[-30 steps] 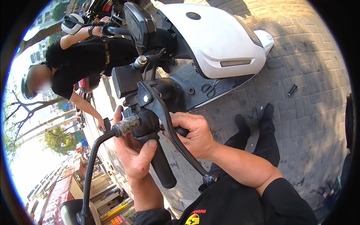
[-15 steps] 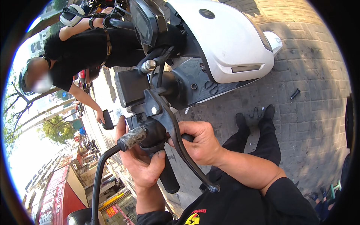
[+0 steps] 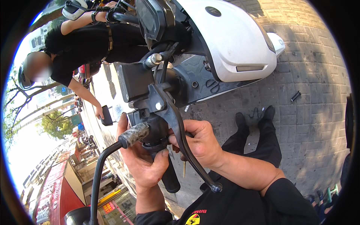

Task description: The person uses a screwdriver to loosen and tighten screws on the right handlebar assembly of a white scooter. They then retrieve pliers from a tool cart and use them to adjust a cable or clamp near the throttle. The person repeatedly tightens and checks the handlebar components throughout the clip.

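pointing its gripped rod (image 3: 184, 170) down now, our curled right hand (image 3: 201, 146) seemingly favours finger-work at the housing (image 3: 156, 128) our left hand (image 3: 144, 168) clasps.

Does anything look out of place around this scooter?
A short black cylinder lies loose on the pavement, apart from the scooter, as if dropped or set down. Scissors and a small dark ring sit on the footboard, an unusual spot for them. Crinkled wrap around the base of the mirror stem looks makeshift.
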`<state>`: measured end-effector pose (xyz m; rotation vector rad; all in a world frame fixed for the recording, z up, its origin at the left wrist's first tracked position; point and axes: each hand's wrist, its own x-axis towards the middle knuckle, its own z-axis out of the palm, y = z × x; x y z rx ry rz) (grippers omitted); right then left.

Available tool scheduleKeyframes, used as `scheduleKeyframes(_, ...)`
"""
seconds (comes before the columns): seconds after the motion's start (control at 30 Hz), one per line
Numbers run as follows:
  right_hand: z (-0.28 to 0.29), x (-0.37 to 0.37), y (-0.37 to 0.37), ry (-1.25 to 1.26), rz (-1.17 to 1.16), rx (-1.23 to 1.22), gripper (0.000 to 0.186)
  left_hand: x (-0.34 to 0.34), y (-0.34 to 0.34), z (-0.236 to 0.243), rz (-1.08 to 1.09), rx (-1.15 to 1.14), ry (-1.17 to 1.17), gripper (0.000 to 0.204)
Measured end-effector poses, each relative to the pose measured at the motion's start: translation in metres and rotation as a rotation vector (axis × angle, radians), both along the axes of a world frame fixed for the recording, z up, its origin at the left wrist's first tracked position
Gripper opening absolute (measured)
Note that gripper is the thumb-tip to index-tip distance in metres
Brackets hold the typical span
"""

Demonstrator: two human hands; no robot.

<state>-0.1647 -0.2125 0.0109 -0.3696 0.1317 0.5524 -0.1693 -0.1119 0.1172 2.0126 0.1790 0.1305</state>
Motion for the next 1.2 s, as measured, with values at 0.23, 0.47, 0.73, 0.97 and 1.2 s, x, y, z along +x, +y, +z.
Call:
scheduleKeyframes(0.23, 0.001, -0.006, 0.008, -0.048, -0.146, -0.043, 0.010, 0.001, 0.003, -0.002, -0.013, 0.012, -0.008, 0.103)
scheduleKeyframes(0.47, -0.003, -0.007, 0.012, -0.112, -0.198, -0.057, 0.012, 0.002, 0.002, -0.002, -0.006, -0.033, -0.017, 0.104)
scheduleKeyframes(0.73, -0.002, -0.007, 0.008, -0.055, -0.088, -0.012, 0.013, 0.002, 0.000, -0.001, 0.012, -0.009, -0.012, 0.102)
scheduleKeyframes(0.97, 0.000, -0.006, 0.008, -0.035, -0.077, 0.026, 0.014, 0.004, 0.000, -0.001, 0.009, -0.050, -0.012, 0.103)
scheduleKeyframes(1.2, -0.001, -0.005, 0.009, 0.014, -0.025, 0.027, 0.015, 0.007, -0.001, 0.003, 0.007, 0.008, 0.012, 0.102)
